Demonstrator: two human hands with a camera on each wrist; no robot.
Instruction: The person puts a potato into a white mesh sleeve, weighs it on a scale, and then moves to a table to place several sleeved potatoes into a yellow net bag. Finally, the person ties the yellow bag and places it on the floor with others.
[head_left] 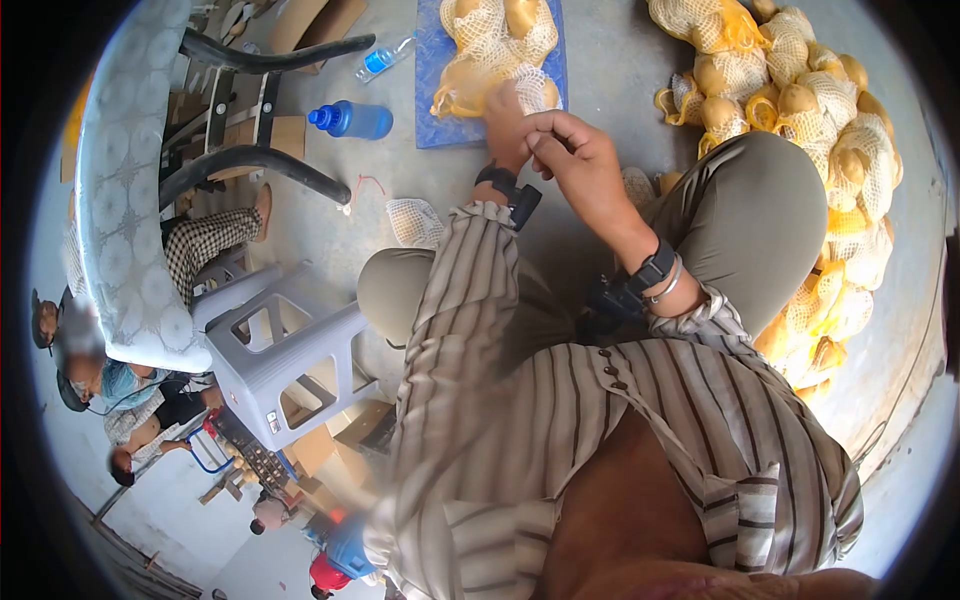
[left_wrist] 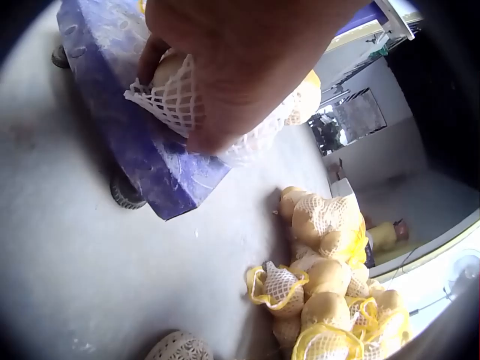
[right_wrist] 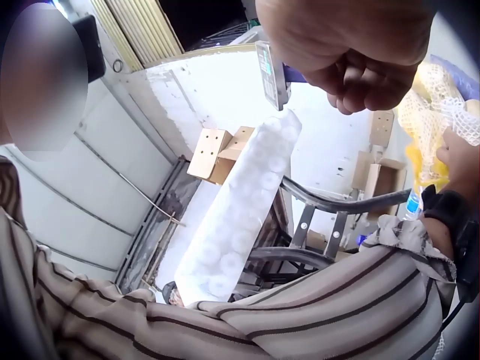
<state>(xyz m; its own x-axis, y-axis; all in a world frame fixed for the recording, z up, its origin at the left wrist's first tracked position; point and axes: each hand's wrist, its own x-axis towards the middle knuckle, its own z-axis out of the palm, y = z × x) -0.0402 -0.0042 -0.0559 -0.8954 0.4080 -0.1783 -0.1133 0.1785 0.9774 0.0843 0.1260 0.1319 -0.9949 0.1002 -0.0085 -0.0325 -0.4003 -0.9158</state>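
Observation:
Round yellowish fruits in white foam nets and yellow mesh (head_left: 480, 35) lie on a blue wheeled platform (head_left: 432, 125). My left hand (head_left: 507, 125) reaches onto its near edge; in the left wrist view that hand (left_wrist: 232, 71) grips a fruit in a white foam net (left_wrist: 176, 97), its fingers curled round it. Just right of the left wrist, my right hand (head_left: 580, 165) hangs in the air with thumb and forefinger close together. Seen from the right wrist, the right hand's (right_wrist: 349, 52) fingers are curled, with nothing visible in them.
A long pile of netted fruit (head_left: 840, 150) lies on the floor at the right. Left of the platform are a blue bottle (head_left: 352, 120), a clear bottle (head_left: 385, 60) and an empty foam net (head_left: 413, 222). A grey plastic stool (head_left: 290, 350) and a covered table (head_left: 130, 200) stand left; people are beyond.

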